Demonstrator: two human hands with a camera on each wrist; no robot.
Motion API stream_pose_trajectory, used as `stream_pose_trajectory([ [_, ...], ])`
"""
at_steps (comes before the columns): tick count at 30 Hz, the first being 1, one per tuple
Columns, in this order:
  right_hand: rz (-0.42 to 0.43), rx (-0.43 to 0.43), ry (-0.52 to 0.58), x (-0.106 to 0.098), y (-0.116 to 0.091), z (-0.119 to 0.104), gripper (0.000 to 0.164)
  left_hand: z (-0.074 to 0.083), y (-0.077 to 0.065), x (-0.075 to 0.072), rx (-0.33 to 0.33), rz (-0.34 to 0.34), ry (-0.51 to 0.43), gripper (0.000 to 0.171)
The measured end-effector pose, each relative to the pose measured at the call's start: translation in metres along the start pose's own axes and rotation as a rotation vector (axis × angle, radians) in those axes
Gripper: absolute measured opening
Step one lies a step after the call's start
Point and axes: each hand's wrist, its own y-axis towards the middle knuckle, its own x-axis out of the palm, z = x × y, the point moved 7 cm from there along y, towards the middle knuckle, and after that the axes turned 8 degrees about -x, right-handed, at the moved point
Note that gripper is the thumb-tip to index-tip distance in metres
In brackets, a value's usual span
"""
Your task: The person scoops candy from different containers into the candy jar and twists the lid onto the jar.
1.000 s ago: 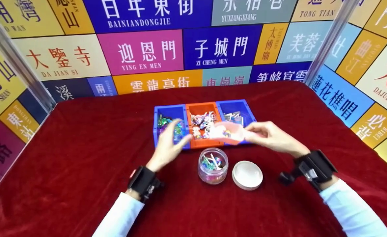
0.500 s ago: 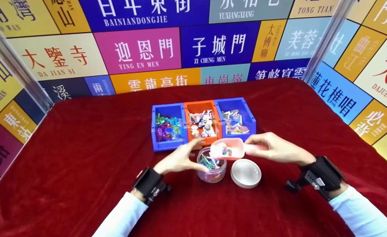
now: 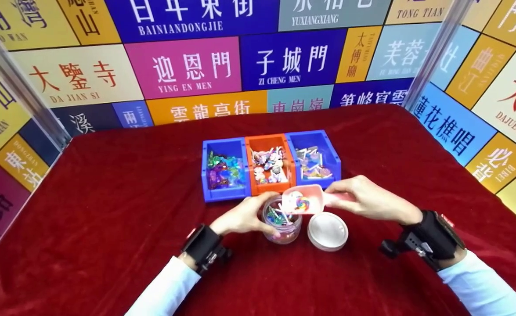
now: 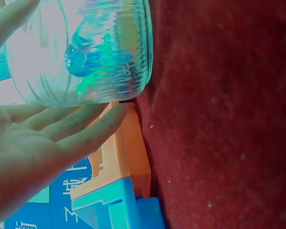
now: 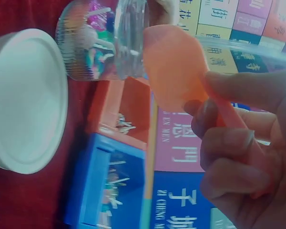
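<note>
My left hand (image 3: 242, 217) holds the clear jar (image 3: 286, 235) from its left side, thumb at the front and fingers behind. In the left wrist view, the fingers (image 4: 81, 131) lie along the jar's wall. Inside the open jar are colourful trinkets and a white stick. My right hand (image 3: 374, 199) grips the handle of a pink scoop (image 3: 317, 193), thumb and fingers around it in the right wrist view. The scoop's bowl is over the jar's right rim and carries a white piece and a rainbow swirl piece (image 3: 302, 203).
Behind the jar stand joined bins: a blue bin (image 3: 225, 193) with gem-like pieces, an orange bin (image 3: 272, 189) with small charms, and another blue bin (image 3: 337, 169) with lollipop-like pieces. A white lid (image 3: 328, 231) lies right of the jar on the red cloth (image 3: 121, 197).
My right hand has brought the loaded scoop from over the bins down and toward me to the jar's rim. My left hand has come from the left bin and taken hold of the jar.
</note>
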Motion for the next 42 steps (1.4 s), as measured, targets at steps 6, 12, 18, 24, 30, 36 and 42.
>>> stream_pose_trajectory([
  [6, 0.014, -0.005, -0.086, -0.004, 0.006, -0.014, 0.008, 0.000, 0.000, 0.000, -0.030, -0.010, -0.002, 0.078],
  [12, 0.011, -0.079, -0.271, -0.006, 0.011, -0.034, 0.008, -0.001, 0.000, 0.000, -0.051, -0.017, 0.008, 0.080],
  [18, 0.032, -0.138, -0.384, -0.007, 0.013, -0.046, 0.011, -0.001, 0.000, 0.000, -0.046, -0.016, 0.013, 0.078],
  [24, 0.048, -0.125, -0.431, -0.009, 0.012, -0.048, 0.011, -0.001, 0.000, 0.001, -0.038, -0.020, 0.005, 0.076],
  [30, 0.061, -0.112, -0.443, -0.011, 0.011, -0.045, 0.012, 0.000, 0.000, 0.000, -0.038, -0.017, 0.017, 0.077],
  [36, 0.060, -0.088, -0.452, -0.010, 0.008, -0.039, 0.009, 0.002, 0.000, 0.001, -0.031, -0.025, 0.037, 0.078],
  [42, 0.051, -0.010, -0.382, -0.009, 0.006, -0.025, 0.011, 0.001, 0.000, -0.001, -0.024, -0.018, 0.063, 0.082],
])
